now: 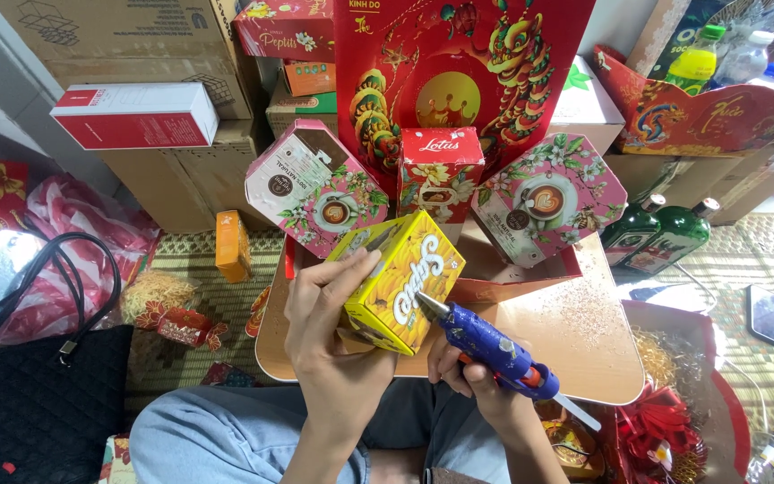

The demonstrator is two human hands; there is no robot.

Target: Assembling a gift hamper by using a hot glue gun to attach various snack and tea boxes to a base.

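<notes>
My left hand holds a yellow snack box tilted above a small wooden table. My right hand grips a blue glue gun, and its metal nozzle touches the box's lower right edge. Just behind the yellow box a red gift tray holds two pink octagonal boxes and a small red box between them, all upright against a tall red decorated backboard.
Cardboard cartons and a red-and-white box are stacked at the back left. A black quilted handbag lies on the left. Two green bottles stand right of the table, a phone lies on the mat, red ribbon bows at lower right.
</notes>
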